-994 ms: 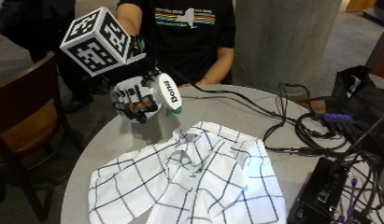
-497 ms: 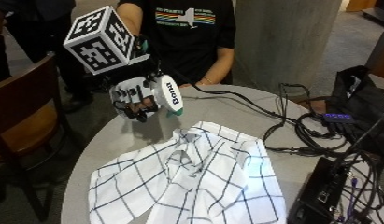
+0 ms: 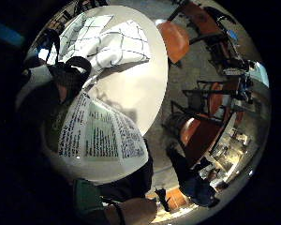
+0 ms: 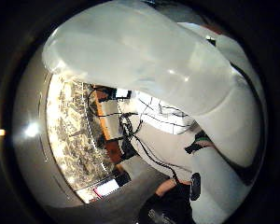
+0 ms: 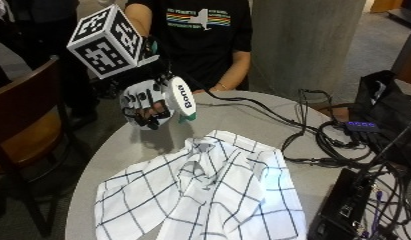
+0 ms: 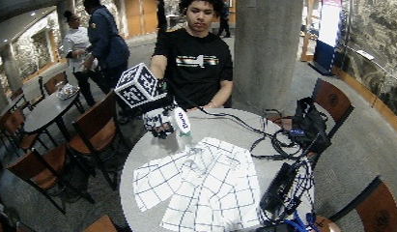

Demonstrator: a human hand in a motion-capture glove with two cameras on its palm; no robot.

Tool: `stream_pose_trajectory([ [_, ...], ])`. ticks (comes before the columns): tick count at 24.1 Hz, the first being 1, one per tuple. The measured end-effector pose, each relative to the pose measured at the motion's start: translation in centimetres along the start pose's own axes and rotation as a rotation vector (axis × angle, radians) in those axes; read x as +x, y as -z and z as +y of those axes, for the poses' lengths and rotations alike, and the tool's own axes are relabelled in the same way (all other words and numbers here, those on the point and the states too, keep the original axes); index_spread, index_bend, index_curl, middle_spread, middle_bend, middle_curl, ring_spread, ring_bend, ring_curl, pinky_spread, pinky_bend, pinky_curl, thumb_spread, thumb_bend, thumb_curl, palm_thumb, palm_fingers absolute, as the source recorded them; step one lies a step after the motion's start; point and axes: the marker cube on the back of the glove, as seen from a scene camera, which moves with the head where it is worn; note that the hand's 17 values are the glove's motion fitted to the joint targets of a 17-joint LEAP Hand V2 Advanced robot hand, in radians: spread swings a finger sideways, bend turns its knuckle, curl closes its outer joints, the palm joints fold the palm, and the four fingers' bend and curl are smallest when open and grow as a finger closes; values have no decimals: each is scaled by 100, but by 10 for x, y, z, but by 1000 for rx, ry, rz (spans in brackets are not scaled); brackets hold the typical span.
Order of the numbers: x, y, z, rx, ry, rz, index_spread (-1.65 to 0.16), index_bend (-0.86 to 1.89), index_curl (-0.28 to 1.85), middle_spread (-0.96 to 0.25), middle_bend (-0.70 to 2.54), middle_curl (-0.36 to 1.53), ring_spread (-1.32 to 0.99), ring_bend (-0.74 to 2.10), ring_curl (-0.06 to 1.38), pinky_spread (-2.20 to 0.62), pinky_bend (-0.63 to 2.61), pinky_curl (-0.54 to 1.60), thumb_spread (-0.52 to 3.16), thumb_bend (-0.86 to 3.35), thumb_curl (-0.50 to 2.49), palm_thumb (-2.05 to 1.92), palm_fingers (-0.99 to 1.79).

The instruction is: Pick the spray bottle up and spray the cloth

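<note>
My gloved right hand grips a white spray bottle with a "Bona" label, held tilted in the air above the far left part of the round grey table. The same hand and bottle show in the wide outside view. A white cloth with dark checks lies crumpled on the table, just below and in front of the bottle. The bottle's printed label fills the little finger side palm view, with the cloth beyond it. The bottle's pale body crosses the thumb side palm view above the cloth.
Black cables run across the table's right side to a black box at its edge. A black bag stands at the far right. A wooden chair stands left of the table. The person's bare hand rests at the far edge.
</note>
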Motion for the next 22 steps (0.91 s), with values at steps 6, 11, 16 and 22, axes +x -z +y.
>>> stream_pose_trajectory([
  [6,-23,-1,33,212,194,-221,-18,20,62,-10,35,54,-11,31,41,10,20,37,21,-3,77,106,119],
  [11,-53,-20,75,292,441,-439,-18,20,63,-10,35,54,-11,31,41,10,21,37,21,-3,77,105,119],
  [16,-117,-68,116,330,689,-707,-17,20,63,-10,35,54,-12,32,41,10,20,37,21,-3,78,106,118],
  [22,-179,-140,134,266,821,-777,-17,19,63,-10,35,54,-11,31,41,10,20,37,22,-3,78,106,116],
])
